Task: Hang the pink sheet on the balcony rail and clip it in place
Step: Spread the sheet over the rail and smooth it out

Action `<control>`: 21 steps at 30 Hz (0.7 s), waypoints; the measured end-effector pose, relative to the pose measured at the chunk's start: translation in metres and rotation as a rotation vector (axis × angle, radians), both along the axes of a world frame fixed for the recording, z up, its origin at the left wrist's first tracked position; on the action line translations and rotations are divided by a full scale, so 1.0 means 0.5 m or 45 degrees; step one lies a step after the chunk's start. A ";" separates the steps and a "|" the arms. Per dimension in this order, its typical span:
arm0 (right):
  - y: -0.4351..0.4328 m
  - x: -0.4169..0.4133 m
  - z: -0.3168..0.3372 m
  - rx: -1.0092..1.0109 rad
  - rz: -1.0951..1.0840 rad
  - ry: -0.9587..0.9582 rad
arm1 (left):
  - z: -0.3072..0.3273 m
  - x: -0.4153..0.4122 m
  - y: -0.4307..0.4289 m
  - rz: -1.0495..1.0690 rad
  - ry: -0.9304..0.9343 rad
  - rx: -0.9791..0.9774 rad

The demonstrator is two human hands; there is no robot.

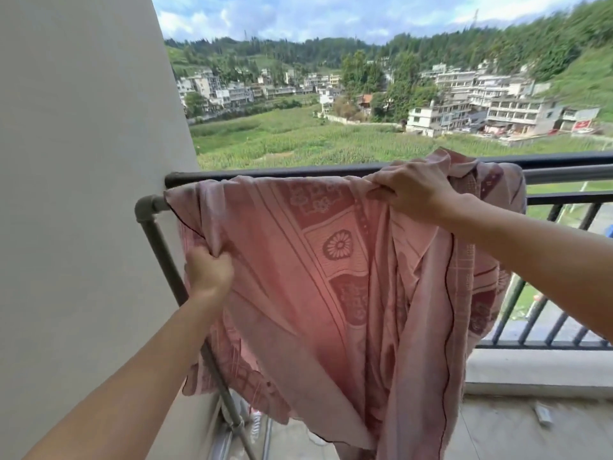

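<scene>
The pink patterned sheet (pixel 335 270) is draped over the balcony's top bars and hangs down in folds toward the floor. A dark rail (pixel 298 170) runs left to right behind it, and a grey pipe (pixel 152 207) bends down at the left. My left hand (pixel 209 271) pinches a fold of the sheet low at its left side, beside the grey pipe. Up at rail height, my right hand (pixel 411 189) grips the sheet's top edge, with bunched cloth lying over the rail just right of it. No clip is in view.
A white wall (pixel 83 194) fills the left side, close to the pipe. Dark railing bars (pixel 560 313) continue to the right above a concrete ledge (pixel 537 370). A small white object (pixel 542 415) lies on the floor at the right. Fields and buildings lie beyond.
</scene>
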State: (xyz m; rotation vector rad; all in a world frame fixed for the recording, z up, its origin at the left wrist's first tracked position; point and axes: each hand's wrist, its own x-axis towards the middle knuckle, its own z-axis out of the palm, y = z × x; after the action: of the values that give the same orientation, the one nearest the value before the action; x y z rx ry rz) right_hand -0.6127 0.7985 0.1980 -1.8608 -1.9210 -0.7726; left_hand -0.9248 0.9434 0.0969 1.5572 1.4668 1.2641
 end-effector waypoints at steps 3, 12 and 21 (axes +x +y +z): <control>-0.003 0.036 0.003 0.119 -0.132 0.020 | 0.123 -0.040 0.026 0.108 0.156 0.521; 0.059 0.123 0.089 -0.148 -0.907 0.417 | 0.304 -0.003 0.172 0.106 1.053 0.538; 0.139 -0.119 0.016 -0.446 0.075 0.362 | 0.168 -0.003 0.117 -0.036 1.012 0.448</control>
State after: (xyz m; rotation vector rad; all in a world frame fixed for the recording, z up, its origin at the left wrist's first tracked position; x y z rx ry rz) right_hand -0.6721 0.8678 0.2061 -1.9692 -2.0063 -0.1433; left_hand -0.9264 1.0020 0.1811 2.4972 1.7170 0.9502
